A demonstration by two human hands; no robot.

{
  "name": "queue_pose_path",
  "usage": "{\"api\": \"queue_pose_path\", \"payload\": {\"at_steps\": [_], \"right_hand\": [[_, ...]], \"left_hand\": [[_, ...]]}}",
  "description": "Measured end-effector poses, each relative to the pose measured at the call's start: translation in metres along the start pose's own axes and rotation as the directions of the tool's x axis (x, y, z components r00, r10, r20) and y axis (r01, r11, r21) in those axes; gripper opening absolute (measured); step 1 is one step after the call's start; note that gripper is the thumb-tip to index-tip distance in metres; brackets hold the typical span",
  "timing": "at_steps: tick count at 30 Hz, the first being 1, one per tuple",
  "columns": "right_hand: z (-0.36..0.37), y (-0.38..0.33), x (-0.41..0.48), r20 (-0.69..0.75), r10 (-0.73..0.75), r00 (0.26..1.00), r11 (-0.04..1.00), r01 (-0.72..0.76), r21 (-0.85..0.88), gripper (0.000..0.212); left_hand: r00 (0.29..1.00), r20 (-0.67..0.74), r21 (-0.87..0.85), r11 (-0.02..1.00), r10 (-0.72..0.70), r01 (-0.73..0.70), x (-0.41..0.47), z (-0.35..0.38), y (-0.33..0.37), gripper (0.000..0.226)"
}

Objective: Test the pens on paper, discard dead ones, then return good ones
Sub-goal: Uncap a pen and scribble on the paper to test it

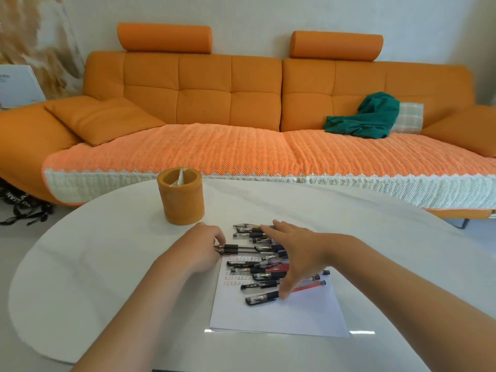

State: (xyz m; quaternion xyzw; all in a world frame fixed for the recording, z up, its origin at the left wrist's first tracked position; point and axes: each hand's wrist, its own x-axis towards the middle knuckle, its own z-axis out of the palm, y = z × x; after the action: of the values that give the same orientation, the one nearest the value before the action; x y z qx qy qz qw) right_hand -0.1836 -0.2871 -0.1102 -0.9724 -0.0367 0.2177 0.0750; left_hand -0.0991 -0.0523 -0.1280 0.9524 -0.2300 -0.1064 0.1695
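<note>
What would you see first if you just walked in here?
The big orange sofa along the back wall, with a green cloth bunched on its right side. Then the heap of pens on the white paper on the table, with the right hand spread over it and the left hand pinching the end of one pen. An orange pen pot stands just behind them.

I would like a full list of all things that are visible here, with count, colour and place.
pens: over ten, mostly black, some red, on paper and table
paper: one, white, on the table
pen holder: one, orange, on the table
table: one, white, foreground
sofa: one, orange, behind the table
cloth: one, green, on the sofa
straps: several, black, floor at left
left hand: one, fingers pinch one pen's end
right hand: one, spread over the pens
</note>
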Motion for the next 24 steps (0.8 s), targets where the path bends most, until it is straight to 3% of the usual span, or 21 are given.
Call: {"api": "queue_pose_path", "payload": {"at_steps": [5, 8, 13, 16, 20, 24], "right_hand": [[0.0, 0.007, 0.009, -0.044, 0.014, 0.999, 0.998, -0.017, -0.064, 0.142], [0.001, 0.004, 0.013, -0.152, -0.05, 0.987, 0.986, 0.025, -0.163, 0.122], [0.001, 0.002, 0.018, -0.226, -0.07, 0.972, 0.988, 0.036, -0.151, 0.093], [0.001, -0.001, 0.025, -0.264, -0.069, 0.962, 0.988, 0.03, -0.15, 0.072], [-0.003, -0.004, 0.034, -0.244, -0.053, 0.968, 0.989, 0.017, -0.146, 0.066], [-0.007, -0.003, 0.041, -0.232, -0.047, 0.972, 0.984, 0.005, -0.178, 0.057]], "left_hand": [[0.998, -0.029, -0.052, 0.997, 0.047, -0.049, 0.003, -0.001, 0.005, 0.019], [0.994, -0.034, -0.097, 0.99, 0.101, -0.104, 0.005, 0.003, 0.01, 0.016], [0.987, -0.089, -0.175, 0.974, 0.131, -0.145, 0.005, 0.009, 0.018, 0.022], [0.985, -0.075, -0.173, 0.97, 0.158, -0.169, 0.003, 0.009, 0.02, 0.042], [0.981, 0.062, -0.032, 0.982, 0.185, -0.184, 0.001, 0.013, 0.017, 0.1], [0.977, 0.118, 0.035, 0.982, 0.178, -0.184, -0.001, 0.021, 0.015, 0.109]]}}
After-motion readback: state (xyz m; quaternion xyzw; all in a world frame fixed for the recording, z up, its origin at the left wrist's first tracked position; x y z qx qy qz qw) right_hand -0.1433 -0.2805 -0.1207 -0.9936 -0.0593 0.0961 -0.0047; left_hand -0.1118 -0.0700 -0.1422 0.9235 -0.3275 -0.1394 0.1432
